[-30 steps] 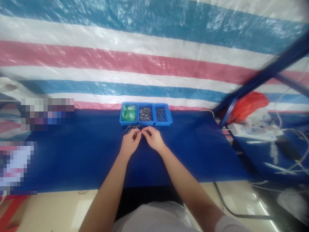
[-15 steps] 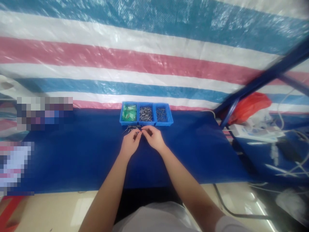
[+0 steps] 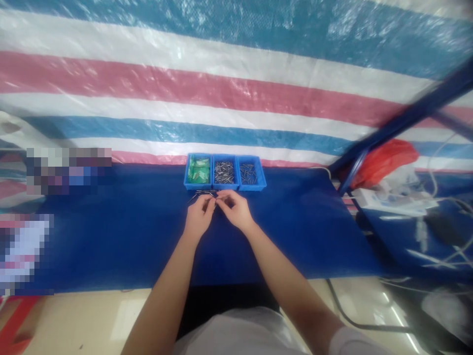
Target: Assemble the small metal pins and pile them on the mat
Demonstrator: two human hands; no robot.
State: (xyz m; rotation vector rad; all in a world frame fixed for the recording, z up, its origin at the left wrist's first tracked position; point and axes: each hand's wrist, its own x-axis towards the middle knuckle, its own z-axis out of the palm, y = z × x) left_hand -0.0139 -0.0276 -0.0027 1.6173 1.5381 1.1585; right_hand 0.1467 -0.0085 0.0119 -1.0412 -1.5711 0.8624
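Note:
My left hand (image 3: 199,213) and my right hand (image 3: 235,209) meet fingertip to fingertip above the blue table, just in front of three blue bins. Both are closed in a pinch; whatever lies between the fingertips is too small to make out. Beyond my left fingers lies a small pile of thin metal pins (image 3: 201,193), partly hidden by that hand. The left bin (image 3: 198,187) holds green-and-clear plastic packets (image 3: 200,171). Many short metal pins (image 3: 223,172) fill the middle bin. Fewer, darker pins (image 3: 248,173) lie in the right bin.
The blue tabletop (image 3: 121,227) reaches out on both sides. Behind it hangs a striped plastic sheet (image 3: 236,88). To the right are a blue metal frame (image 3: 388,125), a red plastic bag (image 3: 388,162) and a white power strip (image 3: 391,201) with cables.
My hands stay pinched together at nearly the same spot, their fingers shifted slightly. The whole view has moved a little; the bins and the pile stay in place on the table.

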